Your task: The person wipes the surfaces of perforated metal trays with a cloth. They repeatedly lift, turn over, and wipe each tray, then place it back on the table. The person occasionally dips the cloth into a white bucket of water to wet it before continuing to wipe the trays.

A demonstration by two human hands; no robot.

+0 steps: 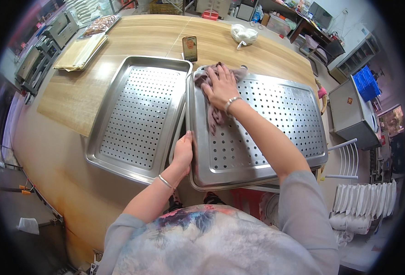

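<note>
A perforated stainless steel tray [274, 120] lies bottom up in front of me, on at least one more tray whose rim shows beneath it. My right hand [222, 86] presses a crumpled brownish-mauve cloth [215, 115] against its far left corner, fingers spread over the cloth. With my left hand [183, 149] I grip the left edge of this tray, thumb uppermost. Left of it, a second perforated steel tray [139, 113] rests with its hollow side up, its right rim beside the first tray. The fingers of my left hand are partly hidden.
On the wooden table [147, 34], a phone [190, 48] stands upright behind the trays, with a tied white plastic bag [243, 33] to its right. Folded cream cloths [78, 53] lie on a tray at the far left, near a filled clear bag [99, 25]. A white rack [348, 160] stands to the right.
</note>
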